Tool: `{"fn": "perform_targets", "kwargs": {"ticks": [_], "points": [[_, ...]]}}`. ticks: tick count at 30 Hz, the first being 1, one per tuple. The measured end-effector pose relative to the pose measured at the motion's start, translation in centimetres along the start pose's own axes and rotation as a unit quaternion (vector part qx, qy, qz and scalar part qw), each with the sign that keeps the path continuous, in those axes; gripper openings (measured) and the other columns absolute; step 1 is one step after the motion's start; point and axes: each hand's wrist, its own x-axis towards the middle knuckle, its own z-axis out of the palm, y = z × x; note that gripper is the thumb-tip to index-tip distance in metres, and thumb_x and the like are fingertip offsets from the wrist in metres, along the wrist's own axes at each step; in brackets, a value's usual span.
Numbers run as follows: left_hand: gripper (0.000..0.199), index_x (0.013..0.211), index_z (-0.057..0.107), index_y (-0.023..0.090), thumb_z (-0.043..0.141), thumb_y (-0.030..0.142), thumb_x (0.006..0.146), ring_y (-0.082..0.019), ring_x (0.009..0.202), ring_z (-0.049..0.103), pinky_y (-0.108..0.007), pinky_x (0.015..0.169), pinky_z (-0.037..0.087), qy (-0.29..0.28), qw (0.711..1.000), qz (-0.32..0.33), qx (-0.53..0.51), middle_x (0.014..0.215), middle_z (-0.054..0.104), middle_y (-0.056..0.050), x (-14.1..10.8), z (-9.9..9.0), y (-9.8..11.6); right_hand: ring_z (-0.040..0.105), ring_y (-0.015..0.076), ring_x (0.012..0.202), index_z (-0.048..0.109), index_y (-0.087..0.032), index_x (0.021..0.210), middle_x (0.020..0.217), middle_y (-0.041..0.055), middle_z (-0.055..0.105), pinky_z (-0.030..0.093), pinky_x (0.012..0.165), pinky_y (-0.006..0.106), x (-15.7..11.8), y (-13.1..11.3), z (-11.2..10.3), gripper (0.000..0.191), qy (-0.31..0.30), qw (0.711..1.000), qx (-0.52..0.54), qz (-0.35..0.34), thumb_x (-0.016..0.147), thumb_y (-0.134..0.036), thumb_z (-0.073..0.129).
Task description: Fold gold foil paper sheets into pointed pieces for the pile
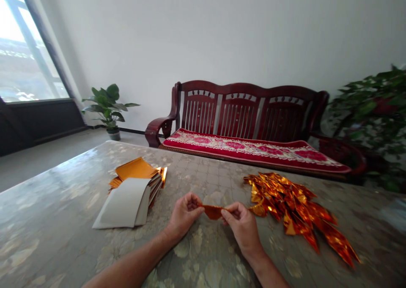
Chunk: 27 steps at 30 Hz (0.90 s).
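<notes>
The piece of orange foil paper point(213, 212) is in the air just above the table point(203, 174), between the 2 hands, near the front middle. It looks small and narrow, like a short strip. Its upper edge is almost straight, and its lower edge comes down in the middle, so the shape is a little like a shallow boat. The colour is deep orange, rather dull on the side which faces the camera, with a thin brighter line along the top. Its 2 ends are covered by the fingertips, so I cannot tell their exact form.

The left hand point(187, 212) is clamped on the left end of this piece, with the thumb and the index finger pressed together. The right hand point(242, 225) is clamped on the right end in a similar pinch.

To the right lies a loose heap of folded foil pieces point(287, 207). They are very shiny, pointed and creased, and they lie over each other. To the left is a stack of sheets point(123, 203), with pale grey-white sides at the front and orange sides behind; some sheets are gently curved. Behind the table stands a dark red wooden bench point(242, 110) with a red floral cover point(234, 145).
</notes>
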Motion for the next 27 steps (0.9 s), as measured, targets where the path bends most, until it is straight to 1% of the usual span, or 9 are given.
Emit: {"fn": "perform_targets", "kwargs": {"ticks": [3,6,8,11,14,17,27], "points": [[0.016,0.074,0.054,0.017,0.069,0.022,0.073,-0.010,0.063,0.050,-0.020,0.060,0.040,-0.017,0.995,0.050,0.081,0.067,0.054,0.004,-0.1,-0.4,0.1,0.054,0.0145,0.053,0.056,-0.020,0.062,0.055,-0.0009,0.060,0.045,0.052,0.025,0.1,-0.1,-0.4,0.026,-0.022,0.996,-0.071,-0.039,0.067,-0.037,0.076],[0.008,0.076,0.055,0.017,0.062,0.017,0.079,-0.011,0.067,0.050,-0.022,0.064,0.040,-0.051,0.980,0.100,0.166,0.071,0.054,0.003,-0.2,-1.0,0.3,0.049,0.0119,0.053,0.052,-0.022,0.063,0.056,-0.0055,0.053,0.039,0.051,0.022,0.1,0.3,-0.7,0.019,-0.037,0.986,-0.144,-0.076,0.067,-0.025,0.070],[0.007,0.076,0.055,0.018,0.059,0.015,0.081,-0.012,0.070,0.051,-0.022,0.067,0.041,-0.072,0.966,0.134,0.208,0.073,0.055,0.002,-0.2,-1.4,0.4,0.048,0.0117,0.055,0.051,-0.022,0.067,0.058,-0.0069,0.051,0.038,0.053,0.021,0.0,0.6,-0.9,0.016,-0.054,0.977,-0.186,-0.093,0.069,-0.022,0.067],[0.009,0.077,0.057,0.018,0.055,0.014,0.085,-0.013,0.074,0.053,-0.023,0.070,0.041,-0.099,0.949,0.173,0.246,0.077,0.055,0.001,-0.4,-1.8,0.5,0.051,0.0124,0.059,0.054,-0.023,0.068,0.061,-0.0067,0.054,0.038,0.057,0.022,-0.2,0.6,-1.3,0.012,-0.082,0.959,-0.243,-0.120,0.072,-0.021,0.065],[0.010,0.082,0.060,0.018,0.053,0.014,0.087,-0.013,0.078,0.056,-0.023,0.073,0.042,-0.137,0.936,0.185,0.266,0.082,0.058,0.000,-0.6,-1.9,0.8,0.054,0.0140,0.062,0.059,-0.023,0.070,0.065,-0.0052,0.060,0.040,0.062,0.023,-0.3,0.2,-1.9,0.006,-0.101,0.946,-0.268,-0.149,0.074,-0.020,0.063],[0.014,0.087,0.063,0.019,0.050,0.015,0.090,-0.013,0.081,0.058,-0.023,0.075,0.043,-0.169,0.927,0.185,0.280,0.086,0.060,-0.001,-0.7,-1.8,1.1,0.057,0.0154,0.065,0.063,-0.024,0.071,0.067,-0.0040,0.062,0.042,0.064,0.024,-0.1,-0.1,-2.2,0.007,-0.108,0.944,-0.264,-0.166,0.075,-0.019,0.061],[0.020,0.097,0.069,0.022,0.049,0.019,0.093,-0.014,0.084,0.060,-0.023,0.077,0.045,-0.181,0.922,0.192,0.282,0.091,0.061,-0.002,-0.3,-1.9,0.8,0.060,0.0172,0.070,0.068,-0.025,0.076,0.073,-0.0016,0.065,0.045,0.069,0.026,0.2,-0.1,-2.4,0.009,-0.129,0.942,-0.248,-0.183,0.078,-0.019,0.061]]}}
